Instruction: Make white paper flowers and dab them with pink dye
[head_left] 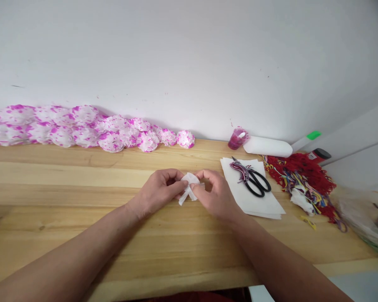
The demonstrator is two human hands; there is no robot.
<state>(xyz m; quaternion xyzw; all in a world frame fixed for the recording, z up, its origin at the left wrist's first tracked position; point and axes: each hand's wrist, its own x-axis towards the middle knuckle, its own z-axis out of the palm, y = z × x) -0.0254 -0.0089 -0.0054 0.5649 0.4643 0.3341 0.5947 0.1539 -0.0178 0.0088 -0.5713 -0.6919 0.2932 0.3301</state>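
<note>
On table [82, 235], left hand [159, 191] and right hand [216, 195] pinch white tissue [189, 186]; scissors [258, 183] on paper stack [264, 205] just beside.

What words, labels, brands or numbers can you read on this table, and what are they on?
No text can be read anywhere.
White bottle by the wall: no legible label.
Red container with black cap: too blurred to read.
White paper piece between left hand and right hand: blank.
</note>
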